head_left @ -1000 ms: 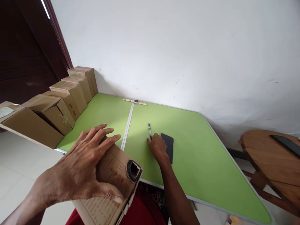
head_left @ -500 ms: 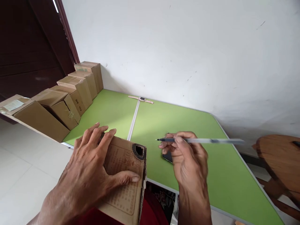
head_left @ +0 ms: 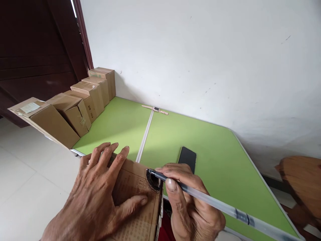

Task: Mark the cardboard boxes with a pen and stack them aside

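Note:
My left hand (head_left: 100,197) lies flat with fingers spread on top of a brown cardboard box (head_left: 140,207) at the near edge of the green table (head_left: 213,157). A dark round hole shows in the box's far right corner. My right hand (head_left: 190,207) pinches a clear pen (head_left: 213,202) with a dark tip, and the tip rests at that hole. A black phone (head_left: 187,157) lies flat on the table just beyond my right hand.
A row of several closed cardboard boxes (head_left: 82,100) lines the table's left edge. A wristwatch (head_left: 155,109) lies at the far edge by the white wall. A round wooden table (head_left: 303,180) stands at the right. A dark door is at the left.
My right hand picked the pen up from the table beside the phone and brought it back to the box, its tip now at the hole. The left hand stayed on the box.

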The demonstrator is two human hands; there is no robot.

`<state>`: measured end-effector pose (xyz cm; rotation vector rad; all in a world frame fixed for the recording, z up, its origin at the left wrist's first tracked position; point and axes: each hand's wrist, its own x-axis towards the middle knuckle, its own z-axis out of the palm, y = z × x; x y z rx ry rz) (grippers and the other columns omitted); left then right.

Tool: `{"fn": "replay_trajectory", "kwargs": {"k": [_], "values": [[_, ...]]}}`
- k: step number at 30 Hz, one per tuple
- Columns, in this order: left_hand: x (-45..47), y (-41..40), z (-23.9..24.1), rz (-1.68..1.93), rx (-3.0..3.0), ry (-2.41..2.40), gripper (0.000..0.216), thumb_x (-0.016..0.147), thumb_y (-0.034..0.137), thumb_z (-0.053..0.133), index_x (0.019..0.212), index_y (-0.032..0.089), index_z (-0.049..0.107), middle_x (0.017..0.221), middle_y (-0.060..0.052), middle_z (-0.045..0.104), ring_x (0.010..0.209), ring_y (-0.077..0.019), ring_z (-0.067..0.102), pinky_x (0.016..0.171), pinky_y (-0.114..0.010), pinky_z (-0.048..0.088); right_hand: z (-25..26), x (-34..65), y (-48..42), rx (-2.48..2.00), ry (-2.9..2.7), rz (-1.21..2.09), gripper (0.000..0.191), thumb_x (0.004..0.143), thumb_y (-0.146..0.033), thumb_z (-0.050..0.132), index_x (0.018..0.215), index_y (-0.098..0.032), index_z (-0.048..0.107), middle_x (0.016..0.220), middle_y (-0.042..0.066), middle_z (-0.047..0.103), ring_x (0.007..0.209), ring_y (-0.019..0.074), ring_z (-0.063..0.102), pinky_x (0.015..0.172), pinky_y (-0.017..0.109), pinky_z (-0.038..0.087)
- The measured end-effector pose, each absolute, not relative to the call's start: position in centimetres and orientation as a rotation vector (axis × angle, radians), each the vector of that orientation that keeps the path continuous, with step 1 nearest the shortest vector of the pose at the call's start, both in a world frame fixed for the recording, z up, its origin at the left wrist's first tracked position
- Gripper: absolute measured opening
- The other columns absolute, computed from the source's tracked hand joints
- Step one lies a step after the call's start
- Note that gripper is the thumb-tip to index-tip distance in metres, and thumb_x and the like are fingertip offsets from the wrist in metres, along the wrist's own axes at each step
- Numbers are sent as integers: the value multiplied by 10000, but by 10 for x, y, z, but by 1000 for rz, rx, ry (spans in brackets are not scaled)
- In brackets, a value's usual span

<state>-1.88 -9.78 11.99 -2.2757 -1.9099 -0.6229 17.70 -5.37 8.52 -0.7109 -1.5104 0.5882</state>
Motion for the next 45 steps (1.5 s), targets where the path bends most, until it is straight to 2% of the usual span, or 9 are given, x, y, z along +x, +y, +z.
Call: {"fn": "replay_trajectory", "kwargs": {"k": [12, 19, 24, 28, 29, 32, 37, 42, 45], "values": [[-20, -100, 122, -680, -2298, -1905, 859, 865, 823, 633, 1453, 198, 588, 1382, -198, 666, 1294, -449, 568, 1002, -657, 476, 96, 177, -54, -709, -1695, 396, 284, 898, 27, 568, 1062, -166, 695, 949, 28, 745, 930, 179, 685, 845, 382, 571], [-19, -100, 122, -700, -2298, -1936, 859, 866, 831, 622, 1447, 199, 596, 1386, -194, 661, 1292, -443, 562, 998, -654, 486, 100, 184, -70, -804, -1650, 507, 211, 944, -45, 583, 981, -212, 707, 910, 25, 740, 918, 219, 676, 862, 434, 536], [-20, -99, 119, -693, -2292, -1942, 857, 862, 844, 611, 1459, 229, 586, 1406, -183, 660, 1307, -443, 554, 1008, -669, 476, 95, 210, -56, -844, -1365, 549, 95, 1007, -190, 631, 980, -226, 715, 871, 25, 715, 853, 217, 690, 684, 341, 548], [-25, -98, 112, -689, -2269, -1914, 861, 829, 844, 642, 1459, 259, 594, 1399, -163, 676, 1292, -444, 569, 979, -638, 498, 70, 231, 17, -1532, -1669, 564, 392, 1122, -428, 380, 931, -204, 638, 773, 29, 676, 628, 179, 603, 586, 298, 478], [-27, -97, 109, -688, -2258, -1903, 862, 821, 840, 652, 1461, 264, 596, 1393, -160, 682, 1284, -444, 578, 972, -631, 505, 60, 232, 39, -1797, -1916, 559, 421, 1137, -419, 320, 954, -204, 633, 807, 38, 691, 683, 184, 628, 636, 296, 485], [-34, -94, 100, -660, -2250, -1878, 837, 821, 789, 688, 1478, 279, 592, 1405, -151, 687, 1279, -438, 600, 945, -602, 536, 24, 227, 95, -2044, -2034, 565, 288, 1075, -322, 540, 881, -164, 683, 885, 103, 743, 831, 231, 705, 754, 340, 516], [-45, -92, 94, -614, -2285, -1804, 822, 835, 660, 750, 1553, 330, 522, 1463, -117, 671, 1333, -415, 601, 967, -556, 576, -28, 214, 121, -2232, -2100, 583, 276, 1037, -419, 661, 1131, -164, 710, 1126, 65, 742, 998, 219, 725, 917, 444, 602], [-65, -98, 88, -641, -2387, -1728, 889, 797, 639, 782, 1592, 396, 466, 1488, -101, 670, 1327, -421, 634, 953, -538, 618, -33, 216, 104, -2251, -2057, 583, 324, 1051, -447, 622, 1175, -159, 700, 1144, 93, 751, 1054, 248, 726, 953, 451, 574], [-88, -98, 78, -643, -2445, -1727, 920, 737, 674, 815, 1567, 431, 503, 1454, -80, 707, 1236, -427, 712, 936, -546, 647, -24, 228, 85, -2312, -1880, 496, 432, 1075, -501, 523, 1277, -139, 646, 1214, 171, 731, 1125, 302, 710, 906, 416, 551]]}}
